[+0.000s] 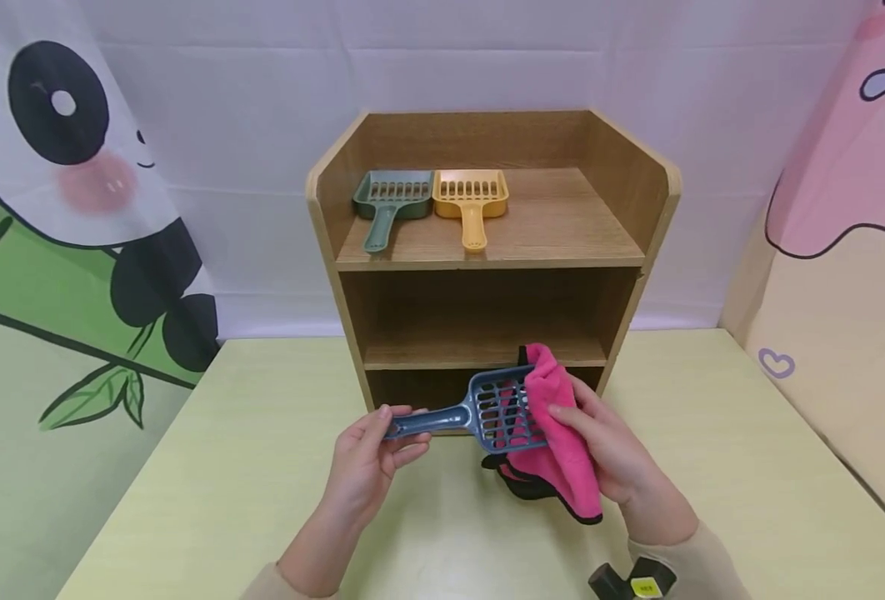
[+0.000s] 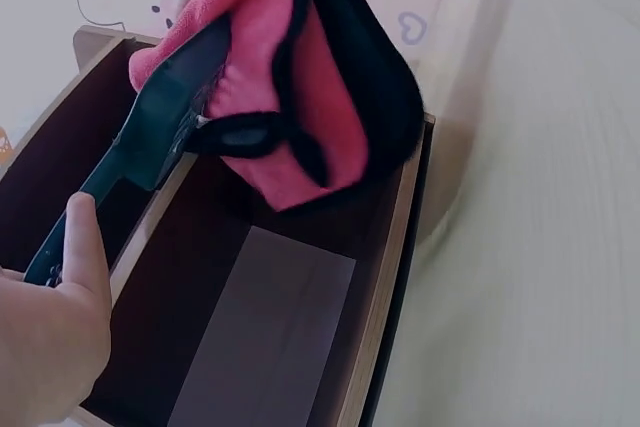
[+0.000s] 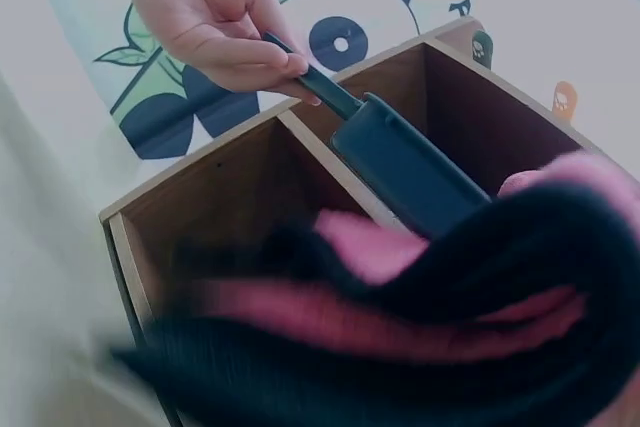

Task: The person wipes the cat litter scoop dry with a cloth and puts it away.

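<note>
The left hand [image 1: 373, 462] pinches the handle end of a blue scoop [image 1: 467, 414] between thumb and fingers, the handle's tip partly covered by the grip. The right hand [image 1: 609, 442] pinches a pink cloth [image 1: 562, 442] with black edging, thumb on the near side; most of its fingers are hidden behind the fabric. The cloth wraps the scoop's far edge, so that end of the slotted basket cannot be seen, and in the right wrist view the cloth's nearest folds blur. The scoop is held above the tabletop [image 1: 262, 483], in front of a wooden shelf unit [image 1: 555, 221], whose lowest compartment is partly blocked by scoop and cloth. On its top shelf a green scoop [image 1: 381, 227] and a yellow scoop [image 1: 472, 221] lie side by side, handles forward. A black device [image 1: 633, 581] at the right sleeve is cut off by the lower edge, its yellow label too small to read. Behind, the printed backdrop [image 1: 247, 100] runs out of frame.
</note>
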A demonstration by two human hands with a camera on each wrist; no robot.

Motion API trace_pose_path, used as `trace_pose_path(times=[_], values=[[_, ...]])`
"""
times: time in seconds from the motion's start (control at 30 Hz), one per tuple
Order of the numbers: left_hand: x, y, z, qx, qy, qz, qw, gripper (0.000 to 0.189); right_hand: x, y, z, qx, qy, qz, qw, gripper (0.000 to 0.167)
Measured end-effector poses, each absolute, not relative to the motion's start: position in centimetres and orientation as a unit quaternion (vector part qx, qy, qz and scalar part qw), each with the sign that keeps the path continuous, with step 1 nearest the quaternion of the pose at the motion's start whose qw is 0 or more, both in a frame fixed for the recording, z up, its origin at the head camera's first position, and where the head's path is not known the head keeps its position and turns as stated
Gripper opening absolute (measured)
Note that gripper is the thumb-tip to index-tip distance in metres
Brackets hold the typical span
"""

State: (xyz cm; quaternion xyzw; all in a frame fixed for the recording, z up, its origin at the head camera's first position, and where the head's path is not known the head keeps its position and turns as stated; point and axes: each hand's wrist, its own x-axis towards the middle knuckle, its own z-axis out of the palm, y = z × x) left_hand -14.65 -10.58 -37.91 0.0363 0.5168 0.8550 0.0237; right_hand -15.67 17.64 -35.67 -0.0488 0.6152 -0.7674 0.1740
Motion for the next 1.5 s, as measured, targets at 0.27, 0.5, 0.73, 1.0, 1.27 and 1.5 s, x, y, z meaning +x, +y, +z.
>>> trace_pose_path(times=[0.27,0.5,0.73,1.0,1.27,1.5], values=[[-15.7,-10.2,-37.5,0.060,0.597,0.799,0.028,0.025,-16.0,17.7,-36.0,-0.035,0.630,-0.754,0.180,0.056],[-16.3,-9.9,-36.8,0.186,0.777,0.601,-0.017,0.037,-15.9,17.4,-36.3,-0.050,0.684,-0.718,0.118,0.048],[-16.3,-9.8,-36.7,0.259,0.830,0.480,-0.115,0.026,-15.8,17.5,-36.1,-0.028,0.777,-0.625,0.070,0.047],[-16.3,-10.5,-36.6,0.282,0.814,0.490,-0.135,0.024,-15.8,18.5,-35.4,-0.047,0.811,-0.581,0.047,0.044],[-15.9,-11.8,-36.1,0.255,0.809,0.530,0.010,0.024,-15.6,19.7,-35.5,-0.145,0.825,-0.546,-0.003,0.041],[-16.1,-11.4,-36.3,0.308,0.791,0.525,0.060,0.023,-15.6,19.1,-36.3,-0.328,0.812,-0.482,-0.028,0.043]])
